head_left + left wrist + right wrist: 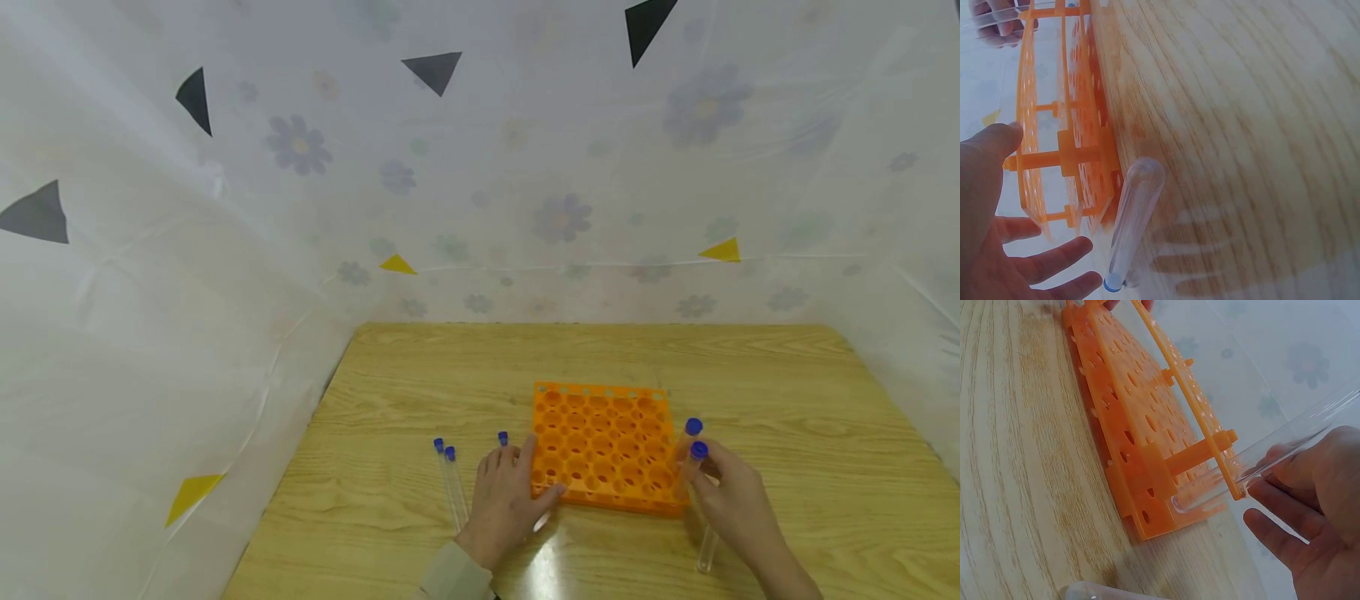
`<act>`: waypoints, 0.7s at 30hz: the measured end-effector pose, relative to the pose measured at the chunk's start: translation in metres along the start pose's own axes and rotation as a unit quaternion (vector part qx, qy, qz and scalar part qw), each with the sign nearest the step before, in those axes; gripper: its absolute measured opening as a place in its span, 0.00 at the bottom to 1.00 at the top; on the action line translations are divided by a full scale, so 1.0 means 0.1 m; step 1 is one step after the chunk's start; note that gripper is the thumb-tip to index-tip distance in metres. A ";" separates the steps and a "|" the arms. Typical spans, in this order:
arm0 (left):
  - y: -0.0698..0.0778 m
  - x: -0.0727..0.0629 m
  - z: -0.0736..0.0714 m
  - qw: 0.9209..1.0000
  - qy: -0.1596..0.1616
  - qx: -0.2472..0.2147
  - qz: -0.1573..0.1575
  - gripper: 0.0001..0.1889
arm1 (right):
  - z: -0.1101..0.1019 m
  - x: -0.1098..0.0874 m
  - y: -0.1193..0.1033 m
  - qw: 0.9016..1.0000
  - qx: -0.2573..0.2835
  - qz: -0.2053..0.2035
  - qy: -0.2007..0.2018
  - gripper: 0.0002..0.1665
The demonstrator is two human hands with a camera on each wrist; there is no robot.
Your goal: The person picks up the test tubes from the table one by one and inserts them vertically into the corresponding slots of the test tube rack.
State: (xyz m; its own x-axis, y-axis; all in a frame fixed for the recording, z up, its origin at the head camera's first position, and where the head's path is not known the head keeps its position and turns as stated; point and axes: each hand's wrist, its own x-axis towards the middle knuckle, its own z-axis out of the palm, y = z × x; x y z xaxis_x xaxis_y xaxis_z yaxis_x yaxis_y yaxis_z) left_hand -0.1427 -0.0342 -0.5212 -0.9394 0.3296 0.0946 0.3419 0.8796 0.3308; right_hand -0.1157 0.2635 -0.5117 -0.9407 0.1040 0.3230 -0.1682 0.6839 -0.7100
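Note:
An orange test tube rack point(603, 442) stands on the table. My left hand point(506, 504) rests at its near left corner, the thumb touching the front edge; in the left wrist view the other fingers point(1054, 259) are spread and fairly straight. At the rack's right end, my right hand point(731, 496) pinches a clear blue-capped test tube point(699, 451). In the right wrist view, the tube's rounded end point(1180, 503) sits inside the rack's corner, below the top plate. Just behind it shows another blue cap point(693, 427); how its tube stands is partly hidden.
Two blue-capped tubes point(453, 492) lie left of my left hand. Another lying tube point(1135, 200) is partly under that hand, its cap point(503, 437) beyond the fingers. One more tube point(707, 550) lies below my right hand. White sheeting point(525, 167) encloses the table point(420, 367).

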 end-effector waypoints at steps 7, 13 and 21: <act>0.01 0.00 0.00 1.000 0.001 0.006 0.000 0.41 | 0.00 0.01 -0.01 1.000 0.000 0.006 -0.001 0.04; 0.01 0.00 -0.01 1.000 0.000 0.000 -0.001 0.41 | 0.01 0.02 0.00 1.000 0.005 0.007 -0.008 0.07; 0.01 -0.01 0.00 1.000 -0.001 -0.001 -0.004 0.40 | 0.01 0.01 0.02 1.000 0.003 0.006 -0.011 0.10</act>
State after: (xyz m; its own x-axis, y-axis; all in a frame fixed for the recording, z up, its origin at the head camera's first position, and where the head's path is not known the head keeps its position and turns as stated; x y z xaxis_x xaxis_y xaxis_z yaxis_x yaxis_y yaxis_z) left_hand -0.1414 -0.0338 -0.5207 -0.9418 0.3236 0.0912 0.3350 0.8809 0.3342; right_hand -0.1172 0.2643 -0.5134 -0.9488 0.0967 0.3008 -0.1584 0.6782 -0.7176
